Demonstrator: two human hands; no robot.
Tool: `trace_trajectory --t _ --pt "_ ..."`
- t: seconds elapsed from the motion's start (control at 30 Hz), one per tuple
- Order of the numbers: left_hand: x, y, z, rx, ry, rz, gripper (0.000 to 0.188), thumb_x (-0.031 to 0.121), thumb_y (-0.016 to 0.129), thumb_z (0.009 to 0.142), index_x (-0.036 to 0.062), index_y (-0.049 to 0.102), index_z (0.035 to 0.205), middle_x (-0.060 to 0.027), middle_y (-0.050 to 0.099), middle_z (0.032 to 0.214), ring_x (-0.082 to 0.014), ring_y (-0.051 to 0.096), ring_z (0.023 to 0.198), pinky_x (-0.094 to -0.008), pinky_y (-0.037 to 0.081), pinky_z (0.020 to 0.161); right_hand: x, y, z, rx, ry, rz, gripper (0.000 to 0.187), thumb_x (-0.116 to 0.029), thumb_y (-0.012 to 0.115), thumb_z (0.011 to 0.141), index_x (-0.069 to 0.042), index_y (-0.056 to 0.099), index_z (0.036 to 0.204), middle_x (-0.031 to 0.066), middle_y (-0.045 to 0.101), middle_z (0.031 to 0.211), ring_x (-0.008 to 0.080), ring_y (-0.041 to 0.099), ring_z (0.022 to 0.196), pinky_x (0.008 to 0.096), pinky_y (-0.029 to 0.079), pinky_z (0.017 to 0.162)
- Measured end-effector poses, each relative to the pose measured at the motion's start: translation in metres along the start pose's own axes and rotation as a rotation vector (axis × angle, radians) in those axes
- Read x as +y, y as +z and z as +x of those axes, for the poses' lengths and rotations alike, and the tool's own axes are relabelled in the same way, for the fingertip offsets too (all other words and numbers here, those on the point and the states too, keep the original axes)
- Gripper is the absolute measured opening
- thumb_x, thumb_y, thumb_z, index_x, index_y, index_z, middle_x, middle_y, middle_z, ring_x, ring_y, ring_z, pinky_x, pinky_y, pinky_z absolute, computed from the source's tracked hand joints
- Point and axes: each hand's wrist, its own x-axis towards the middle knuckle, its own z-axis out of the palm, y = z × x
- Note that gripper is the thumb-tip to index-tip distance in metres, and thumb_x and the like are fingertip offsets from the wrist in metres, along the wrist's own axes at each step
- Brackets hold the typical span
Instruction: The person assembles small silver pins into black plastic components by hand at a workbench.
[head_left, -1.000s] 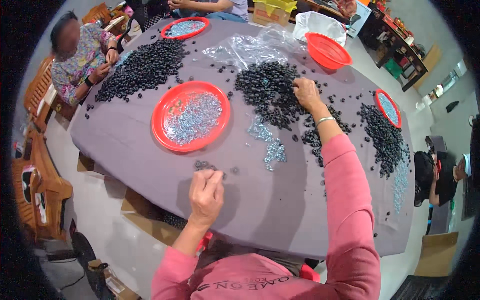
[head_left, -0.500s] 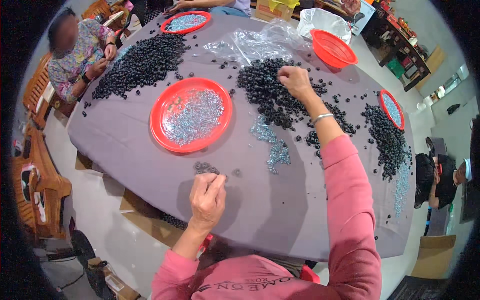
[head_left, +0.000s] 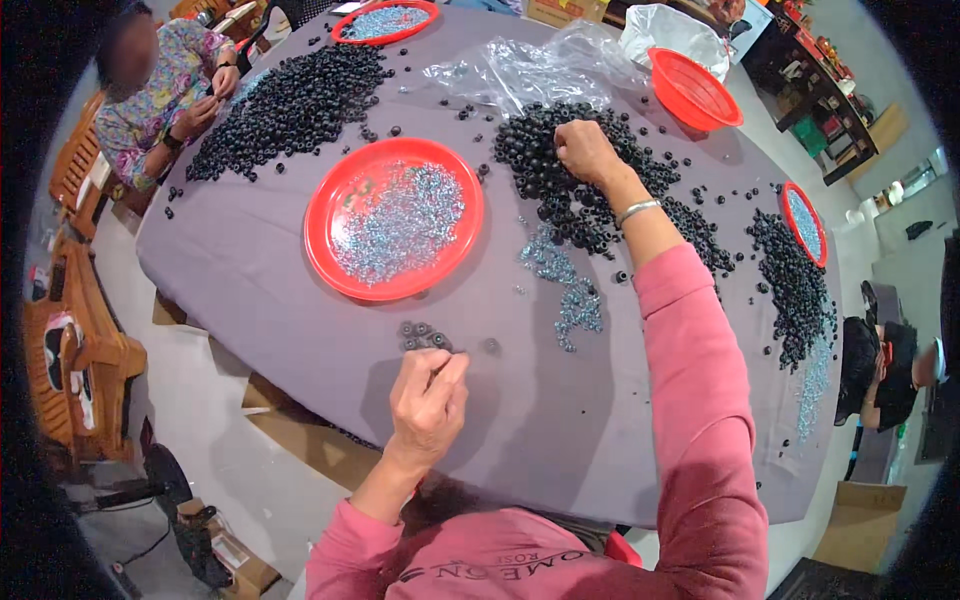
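Black beads (head_left: 535,160): heaped on the grey-covered surface (head_left: 250,250), at the right hand (head_left: 588,152), fingers bent inward, grip impossible to tell. Apparent step: picking from heap; calling next for a fine pinch. Left hand (head_left: 428,405): fingers narrowed to a pinch, contents too small to tell, beside a small dark bead cluster (head_left: 424,336). Beyond: red plate (head_left: 375,288) of pale-blue bits (head_left: 405,220).

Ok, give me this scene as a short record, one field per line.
Left hand: pinched, near loose dark pieces; anything held unclear
Right hand: at the central black pile
Red plate: holds small shiny blue pieces
Table: grey cloth
Red bowl: right of clear plastic
Co-worker: at left, beside another black pile
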Motion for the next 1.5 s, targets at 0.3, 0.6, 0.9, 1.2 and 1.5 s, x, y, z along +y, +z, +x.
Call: trace_trajectory --t 0.3,0.6,0.9,1.2,1.5 --pt "-0.002 0.001 -0.006 0.002 0.003 0.026 0.035 -0.013 0.06 0.057 0.0017 0.062 0.089 -0.0091 0.053 0.081 -0.0259 0.056 0.075 -0.0339 0.047 0.06 0.007 -0.045 -0.063 0.24 0.127 0.307 0.015 -0.016 0.062 0.069 -0.007 0.067 0.081 0.0147 0.065 0.075 0.0308 0.063 0.071 0.0372 0.049 0.067" --pt "0.001 0.003 -0.005 0.004 0.006 0.041 0.024 -0.009 0.063 0.069 0.0023 0.062 0.09 -0.0103 0.054 0.082 -0.0256 0.056 0.073 -0.0339 0.046 0.061 0.164 -0.109 -0.17 0.26 0.362 -0.185 0.018 -0.017 0.061 0.071 -0.003 0.067 0.081 0.0221 0.063 0.077 0.0368 0.063 0.073 0.042 0.05 0.069" --pt "-0.002 0.004 -0.006 0.046 0.023 0.049 0.032 -0.013 0.06 0.06 0.0025 0.062 0.087 -0.0089 0.053 0.08 -0.0261 0.055 0.071 -0.0338 0.046 0.059 -0.008 -0.082 -0.135 0.173 0.002 0.455 0.014 -0.007 0.059 0.078 -0.004 0.067 0.089 0.0116 0.066 0.085 0.0221 0.064 0.079 0.0294 0.05 0.072" --pt "0.002 0.002 -0.007 0.041 0.011 0.02 0.023 -0.01 0.063 0.068 0.0019 0.062 0.088 -0.0094 0.054 0.082 -0.0258 0.056 0.072 -0.0339 0.047 0.061 -0.043 -0.017 -0.082 0.065 -0.098 0.149 0.017 -0.009 0.054 0.072 -0.007 0.067 0.082 0.0151 0.063 0.078 0.0318 0.062 0.076 0.0391 0.049 0.07" --pt "0.0 0.001 -0.004 0.046 0.028 -0.015 0.024 -0.01 0.062 0.068 0.002 0.061 0.088 -0.009 0.053 0.081 -0.0255 0.055 0.073 -0.0341 0.046 0.061 -0.048 -0.017 -0.062 -0.113 -0.004 -0.021 0.017 -0.011 0.059 0.064 -0.005 0.068 0.077 0.0184 0.063 0.075 0.0341 0.063 0.074 0.0406 0.05 0.07"
